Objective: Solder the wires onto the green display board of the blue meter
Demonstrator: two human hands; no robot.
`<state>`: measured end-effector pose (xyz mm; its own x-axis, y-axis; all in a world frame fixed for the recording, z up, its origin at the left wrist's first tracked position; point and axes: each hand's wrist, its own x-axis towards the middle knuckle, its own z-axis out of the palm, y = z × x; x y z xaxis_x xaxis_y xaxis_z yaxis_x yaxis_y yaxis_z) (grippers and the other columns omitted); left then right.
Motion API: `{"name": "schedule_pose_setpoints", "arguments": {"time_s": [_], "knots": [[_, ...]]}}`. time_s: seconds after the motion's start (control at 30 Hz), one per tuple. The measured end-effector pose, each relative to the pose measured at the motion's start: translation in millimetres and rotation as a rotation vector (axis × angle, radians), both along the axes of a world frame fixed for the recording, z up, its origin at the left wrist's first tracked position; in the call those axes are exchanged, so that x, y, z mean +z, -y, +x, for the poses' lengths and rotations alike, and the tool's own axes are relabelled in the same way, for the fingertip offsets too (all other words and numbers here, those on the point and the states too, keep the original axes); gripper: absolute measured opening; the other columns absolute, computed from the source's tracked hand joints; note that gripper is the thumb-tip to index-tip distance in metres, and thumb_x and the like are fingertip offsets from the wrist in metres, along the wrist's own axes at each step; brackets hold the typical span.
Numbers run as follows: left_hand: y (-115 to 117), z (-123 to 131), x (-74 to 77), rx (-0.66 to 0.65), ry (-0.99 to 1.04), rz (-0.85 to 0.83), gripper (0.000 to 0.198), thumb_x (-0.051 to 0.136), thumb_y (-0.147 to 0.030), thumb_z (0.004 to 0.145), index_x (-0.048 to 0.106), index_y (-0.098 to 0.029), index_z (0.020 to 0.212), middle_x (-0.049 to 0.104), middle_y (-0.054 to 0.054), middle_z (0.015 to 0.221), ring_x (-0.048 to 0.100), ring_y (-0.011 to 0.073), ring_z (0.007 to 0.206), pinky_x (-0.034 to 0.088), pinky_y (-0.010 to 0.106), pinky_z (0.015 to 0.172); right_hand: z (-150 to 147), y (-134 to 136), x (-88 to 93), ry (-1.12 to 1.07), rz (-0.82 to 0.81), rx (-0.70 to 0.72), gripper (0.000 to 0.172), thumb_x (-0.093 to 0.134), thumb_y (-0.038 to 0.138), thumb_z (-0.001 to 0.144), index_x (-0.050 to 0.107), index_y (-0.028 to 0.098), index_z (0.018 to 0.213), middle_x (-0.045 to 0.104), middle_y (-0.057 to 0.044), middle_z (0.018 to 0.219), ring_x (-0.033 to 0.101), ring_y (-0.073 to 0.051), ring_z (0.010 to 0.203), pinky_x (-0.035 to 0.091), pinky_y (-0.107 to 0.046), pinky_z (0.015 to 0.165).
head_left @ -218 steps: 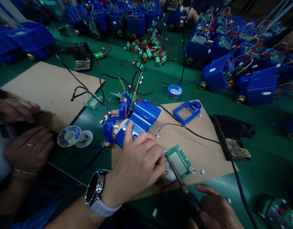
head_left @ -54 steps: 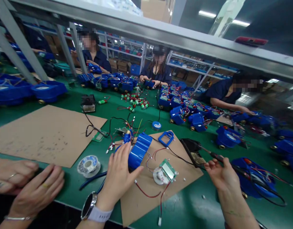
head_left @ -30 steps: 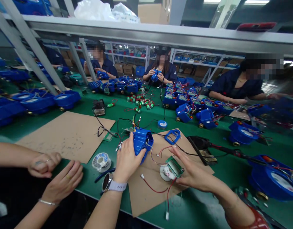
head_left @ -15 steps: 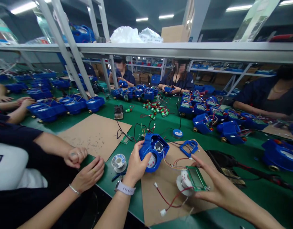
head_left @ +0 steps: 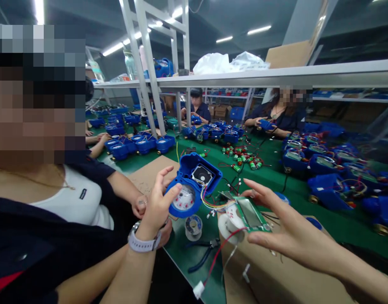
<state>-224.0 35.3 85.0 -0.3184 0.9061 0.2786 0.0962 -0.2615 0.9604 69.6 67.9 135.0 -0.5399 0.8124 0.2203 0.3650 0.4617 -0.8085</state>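
Observation:
My left hand (head_left: 156,207), with a watch on its wrist, grips a blue water meter housing (head_left: 194,183) lifted off the bench, its white dial and open upper compartment facing me. My right hand (head_left: 285,230) holds a green circuit board with an LCD screen (head_left: 251,214) and a white round part (head_left: 227,221) beside it. Coloured wires (head_left: 213,203) run from the board into the housing. A red wire with a white plug (head_left: 198,289) hangs below the board.
A person in a white and dark top sits close on my left, hands near the brown cardboard mat (head_left: 149,177). A solder spool (head_left: 194,226) and blue pliers (head_left: 202,255) lie on the green bench. Several blue meters (head_left: 327,190) and green batteries (head_left: 244,158) crowd the bench; other workers sit opposite.
The view has swung left and up. Both hands have lifted the housing and the circuit board higher and closer to me, turning the dial side more toward me.

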Motion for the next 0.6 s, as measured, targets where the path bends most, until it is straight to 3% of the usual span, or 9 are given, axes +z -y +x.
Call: {"name": "schedule_pose_setpoints", "arguments": {"time_s": [0.1, 0.2, 0.37, 0.47, 0.6], "knots": [[-20, -44, 1.0, 0.159, -0.258, 0.024, 0.069, 0.054, -0.050, 0.085, 0.029, -0.019, 0.141, 0.063, 0.012, 0.118, 0.067, 0.0235, 0.098, 0.056, 0.037, 0.081, -49, -25, 1.0, -0.027, -0.073, 0.111, 0.096, 0.078, 0.055, 0.070, 0.033, 0.023, 0.148, 0.055, -0.012, 0.127, 0.054, -0.033, 0.116, 0.039, -0.053, 0.104], [-43, -82, -7.2, 0.289, -0.412, 0.007, 0.068, 0.058, -0.047, 0.084, 0.033, -0.016, 0.139, 0.062, 0.013, 0.118, 0.064, 0.0248, 0.104, 0.052, 0.042, 0.092, -97, -51, -13.9, -0.016, -0.078, 0.140, 0.095, 0.076, 0.049, 0.073, 0.028, 0.018, 0.149, 0.051, -0.014, 0.132, 0.052, -0.030, 0.118, 0.038, -0.048, 0.105], [-75, -124, -32.4, 0.407, -0.653, -0.070, 0.065, 0.062, -0.039, 0.082, 0.039, -0.013, 0.136, 0.059, 0.017, 0.121, 0.059, 0.0299, 0.113, 0.043, 0.050, 0.101, -169, -78, -61.5, 0.021, -0.095, 0.164, 0.091, 0.080, 0.039, 0.074, 0.031, 0.014, 0.147, 0.046, -0.016, 0.140, 0.047, -0.030, 0.127, 0.037, -0.044, 0.108], [-88, -143, -52.5, 0.398, -0.774, -0.102, 0.062, 0.063, -0.037, 0.084, 0.040, -0.011, 0.136, 0.055, 0.018, 0.127, 0.054, 0.0297, 0.120, 0.042, 0.049, 0.103, -199, -80, -92.7, 0.074, -0.117, 0.134, 0.098, 0.084, 0.037, 0.070, 0.031, 0.006, 0.146, 0.041, -0.024, 0.143, 0.041, -0.036, 0.131, 0.033, -0.050, 0.109], [-101, -163, -78.1, 0.373, -0.864, -0.149, 0.059, 0.062, -0.036, 0.087, 0.040, -0.013, 0.137, 0.055, 0.014, 0.128, 0.055, 0.0266, 0.118, 0.044, 0.048, 0.102, -226, -81, -123.1, 0.101, -0.143, 0.116, 0.096, 0.084, 0.032, 0.069, 0.031, 0.010, 0.146, 0.043, -0.022, 0.141, 0.043, -0.036, 0.130, 0.033, -0.054, 0.108]]}}
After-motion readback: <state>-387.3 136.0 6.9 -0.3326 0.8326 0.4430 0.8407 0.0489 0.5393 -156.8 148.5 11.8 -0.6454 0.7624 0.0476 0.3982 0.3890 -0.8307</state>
